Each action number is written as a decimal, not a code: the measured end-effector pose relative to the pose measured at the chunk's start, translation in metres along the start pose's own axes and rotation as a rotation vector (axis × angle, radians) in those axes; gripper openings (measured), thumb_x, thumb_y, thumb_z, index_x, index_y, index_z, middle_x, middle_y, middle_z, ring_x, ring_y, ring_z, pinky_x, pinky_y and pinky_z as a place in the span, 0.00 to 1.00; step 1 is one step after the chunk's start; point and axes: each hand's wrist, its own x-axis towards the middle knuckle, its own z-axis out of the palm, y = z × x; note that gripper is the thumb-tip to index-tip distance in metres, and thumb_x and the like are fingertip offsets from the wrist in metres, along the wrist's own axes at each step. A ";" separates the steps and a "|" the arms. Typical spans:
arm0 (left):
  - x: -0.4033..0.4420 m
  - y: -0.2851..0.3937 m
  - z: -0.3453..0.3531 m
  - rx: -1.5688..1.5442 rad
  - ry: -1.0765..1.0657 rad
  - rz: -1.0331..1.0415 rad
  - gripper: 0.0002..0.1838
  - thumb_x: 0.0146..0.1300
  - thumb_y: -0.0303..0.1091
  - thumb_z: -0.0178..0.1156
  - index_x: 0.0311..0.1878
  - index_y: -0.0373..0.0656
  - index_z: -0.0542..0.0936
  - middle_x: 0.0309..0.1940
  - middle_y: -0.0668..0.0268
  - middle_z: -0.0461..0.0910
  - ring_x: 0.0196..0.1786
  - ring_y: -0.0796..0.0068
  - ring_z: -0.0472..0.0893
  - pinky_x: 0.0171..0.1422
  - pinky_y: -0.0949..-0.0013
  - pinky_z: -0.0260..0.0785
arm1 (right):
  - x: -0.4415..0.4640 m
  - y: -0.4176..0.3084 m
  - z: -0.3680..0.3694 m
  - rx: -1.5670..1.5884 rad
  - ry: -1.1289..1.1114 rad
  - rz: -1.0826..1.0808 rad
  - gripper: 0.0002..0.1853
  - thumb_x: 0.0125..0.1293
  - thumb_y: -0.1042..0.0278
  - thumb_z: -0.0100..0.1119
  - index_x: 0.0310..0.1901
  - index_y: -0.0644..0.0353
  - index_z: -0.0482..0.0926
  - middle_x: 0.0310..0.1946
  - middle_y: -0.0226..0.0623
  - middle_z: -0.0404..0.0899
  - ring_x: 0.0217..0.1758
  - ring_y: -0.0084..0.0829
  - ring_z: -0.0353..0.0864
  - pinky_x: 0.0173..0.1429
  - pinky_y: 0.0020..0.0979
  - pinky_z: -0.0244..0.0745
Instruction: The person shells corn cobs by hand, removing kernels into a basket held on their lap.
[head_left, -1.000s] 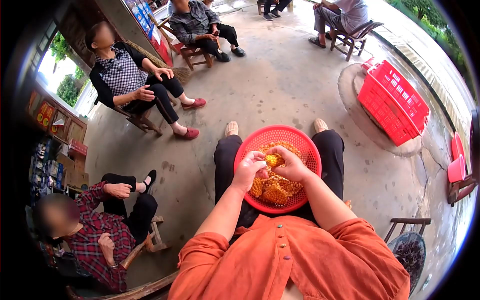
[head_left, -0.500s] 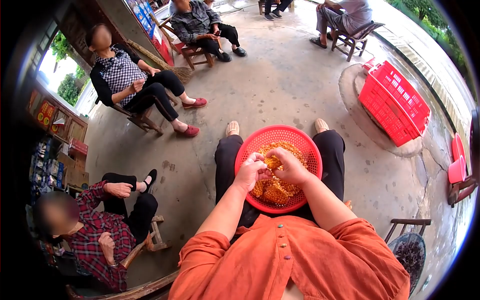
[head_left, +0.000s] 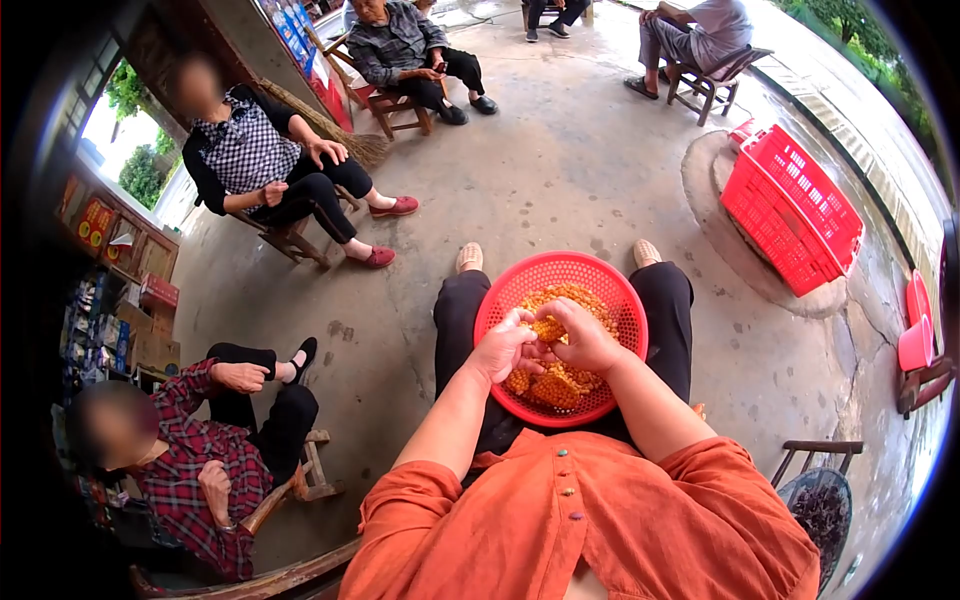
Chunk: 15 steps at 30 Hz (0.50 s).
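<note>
A red perforated plastic basket (head_left: 637, 300) rests on my lap between my knees, holding loose orange-yellow corn kernels (head_left: 592, 299) and several pieces of corn cob (head_left: 555, 391). Above its middle, my left hand (head_left: 505, 347) and my right hand (head_left: 586, 338) meet with curled fingers. Between them they grip a piece of corn cob (head_left: 547, 329), its kernels facing up. My thumbs and fingertips press against it from both sides. Part of this piece is hidden by the fingers.
Seated people are around me, one in a plaid shirt (head_left: 190, 480) near on the left. Red plastic crates (head_left: 790, 205) stand on the concrete floor at right. A pink basin (head_left: 914, 345) is farther right. A container of dark material (head_left: 818, 510) sits by a chair behind my right side.
The corn piece between my hands now shows more clearly, and my fingers have shifted slightly around it. The person in the checked top has lowered one hand toward the lap.
</note>
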 end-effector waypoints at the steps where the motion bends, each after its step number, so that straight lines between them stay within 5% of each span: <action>1: 0.000 -0.001 -0.001 0.010 -0.007 0.003 0.15 0.64 0.26 0.50 0.53 0.47 0.62 0.33 0.56 0.78 0.33 0.62 0.85 0.32 0.63 0.81 | 0.000 -0.001 0.000 0.000 -0.001 -0.001 0.27 0.41 0.83 0.65 0.48 0.58 0.73 0.41 0.44 0.75 0.51 0.49 0.74 0.54 0.41 0.71; 15: 0.011 -0.009 -0.006 0.082 0.103 -0.019 0.15 0.60 0.24 0.49 0.49 0.51 0.64 0.25 0.60 0.76 0.24 0.65 0.81 0.26 0.68 0.78 | -0.002 0.004 0.006 -0.055 0.016 -0.033 0.25 0.42 0.83 0.62 0.47 0.58 0.73 0.41 0.45 0.75 0.50 0.51 0.74 0.54 0.43 0.71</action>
